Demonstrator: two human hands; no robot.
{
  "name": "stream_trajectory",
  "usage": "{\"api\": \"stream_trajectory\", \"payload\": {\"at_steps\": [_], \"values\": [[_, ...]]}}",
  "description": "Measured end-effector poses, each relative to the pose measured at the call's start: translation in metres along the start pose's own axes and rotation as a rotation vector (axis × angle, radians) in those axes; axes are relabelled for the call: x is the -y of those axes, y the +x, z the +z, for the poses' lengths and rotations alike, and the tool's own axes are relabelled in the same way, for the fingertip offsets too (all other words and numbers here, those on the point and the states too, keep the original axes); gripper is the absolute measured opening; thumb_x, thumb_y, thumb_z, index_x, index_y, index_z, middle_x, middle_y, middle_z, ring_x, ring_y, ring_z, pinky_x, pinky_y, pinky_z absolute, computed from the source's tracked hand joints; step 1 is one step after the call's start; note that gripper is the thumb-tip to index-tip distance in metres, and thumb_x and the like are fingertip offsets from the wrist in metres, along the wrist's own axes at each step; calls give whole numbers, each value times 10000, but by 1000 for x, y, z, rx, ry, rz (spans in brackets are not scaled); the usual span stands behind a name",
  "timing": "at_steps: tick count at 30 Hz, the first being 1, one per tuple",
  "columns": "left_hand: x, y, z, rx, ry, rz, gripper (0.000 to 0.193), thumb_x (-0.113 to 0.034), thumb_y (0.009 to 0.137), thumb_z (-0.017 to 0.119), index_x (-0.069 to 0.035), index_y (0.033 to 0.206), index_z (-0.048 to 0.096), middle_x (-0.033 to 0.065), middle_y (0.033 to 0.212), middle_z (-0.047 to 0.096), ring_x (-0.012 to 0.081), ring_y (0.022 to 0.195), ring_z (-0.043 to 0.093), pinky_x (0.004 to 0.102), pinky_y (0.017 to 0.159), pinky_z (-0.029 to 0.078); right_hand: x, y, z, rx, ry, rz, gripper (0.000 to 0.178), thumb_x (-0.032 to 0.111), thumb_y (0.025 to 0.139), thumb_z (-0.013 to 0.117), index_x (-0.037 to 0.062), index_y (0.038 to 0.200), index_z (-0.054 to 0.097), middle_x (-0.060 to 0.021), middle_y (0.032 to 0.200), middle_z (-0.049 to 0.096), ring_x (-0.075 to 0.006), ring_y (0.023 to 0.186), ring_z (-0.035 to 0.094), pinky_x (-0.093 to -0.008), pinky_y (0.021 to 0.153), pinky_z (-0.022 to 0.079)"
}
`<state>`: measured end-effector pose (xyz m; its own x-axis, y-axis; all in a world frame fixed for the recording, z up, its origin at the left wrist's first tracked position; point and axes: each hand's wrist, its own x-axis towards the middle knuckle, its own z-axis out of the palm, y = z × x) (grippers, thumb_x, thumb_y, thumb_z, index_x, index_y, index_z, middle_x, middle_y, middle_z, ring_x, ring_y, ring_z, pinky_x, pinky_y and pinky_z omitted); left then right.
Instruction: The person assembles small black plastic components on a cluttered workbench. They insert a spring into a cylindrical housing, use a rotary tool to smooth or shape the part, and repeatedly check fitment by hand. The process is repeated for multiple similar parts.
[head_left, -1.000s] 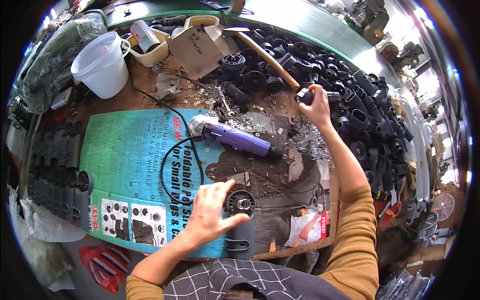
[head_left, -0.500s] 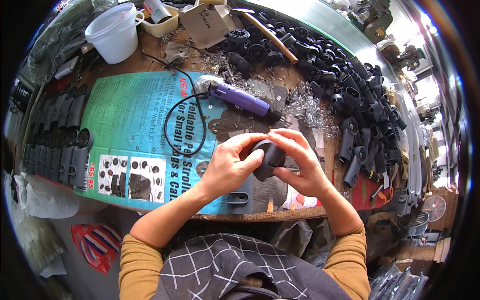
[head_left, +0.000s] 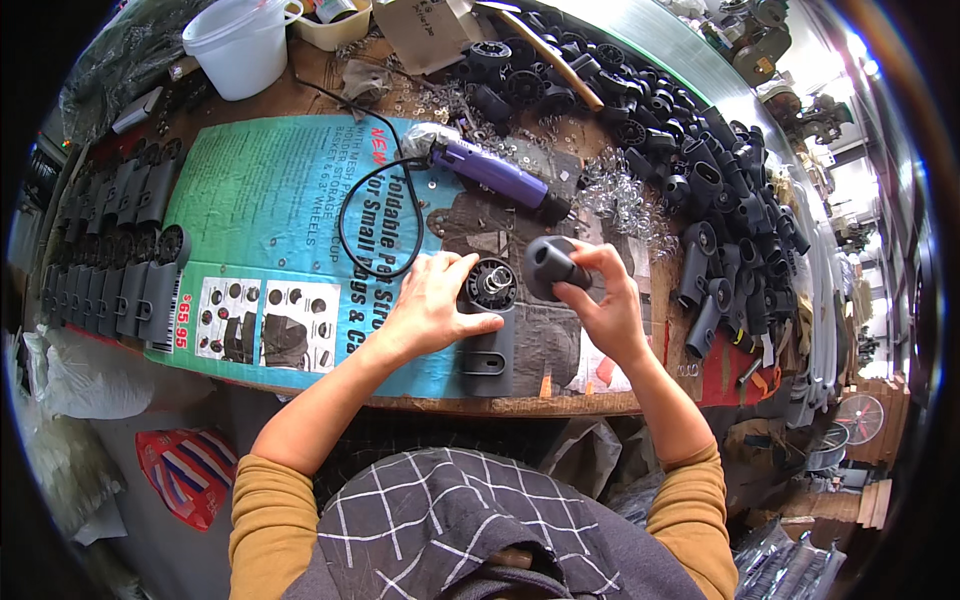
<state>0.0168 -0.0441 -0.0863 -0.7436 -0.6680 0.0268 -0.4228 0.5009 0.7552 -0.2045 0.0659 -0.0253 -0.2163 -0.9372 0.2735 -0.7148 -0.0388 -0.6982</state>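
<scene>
A dark grey plastic joint piece lies at the table's near edge, with a slotted lower arm and a round, toothed head. On that head stands a metal coil spring. My left hand holds the round head from its left side, thumb below and forefinger above. Just to the right, my right hand pinches a dark grey plastic joint cap between thumb and fingers, raised above the table. Its underside is hidden. Beyond both hands lies a purple power screwdriver with a black cord.
Several similar joint pieces stand in rows at the left. A big heap of black plastic joints covers the far right, beside loose springs. A white bucket is at the far left. Printed cardboard covers the tabletop.
Both hands held one dark plastic part together before. My left hand has let go and moved down to the joint piece on the table; my right hand has carried the cap slightly right.
</scene>
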Motion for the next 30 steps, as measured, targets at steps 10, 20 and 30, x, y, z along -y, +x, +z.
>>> {"api": "stream_trajectory", "payload": {"at_steps": [10, 20, 30], "values": [[-1, 4, -7, 55, -48, -44, 842, -529, 709, 777, -19, 1330, 524, 184, 1257, 514, 358, 1195, 435, 450, 1044, 359, 20, 28, 36, 325, -110, -81, 337, 153, 757, 760, 73, 1065, 649, -78, 1043, 664, -287, 1005, 569, -395, 909, 459], [4, 7, -15, 135, -92, -20, 911, -457, 650, 829, 1, 1356, 481, 178, 1251, 520, 356, 1189, 444, 451, 1048, 366, 18, 34, 20, 321, 296, 208, 293, 96, 821, 736, 39, 1088, 630, -65, 1059, 671, -146, 1017, 607, -309, 937, 453], [3, 5, -16, 107, -85, -7, 793, -426, 726, 788, 5, 1333, 514, 185, 1264, 526, 347, 1222, 432, 430, 1058, 366, 16, 29, 34, 343, -109, -46, 344, 132, 746, 766, 68, 1065, 653, -107, 1027, 668, -284, 1001, 581, -386, 889, 470]]}}
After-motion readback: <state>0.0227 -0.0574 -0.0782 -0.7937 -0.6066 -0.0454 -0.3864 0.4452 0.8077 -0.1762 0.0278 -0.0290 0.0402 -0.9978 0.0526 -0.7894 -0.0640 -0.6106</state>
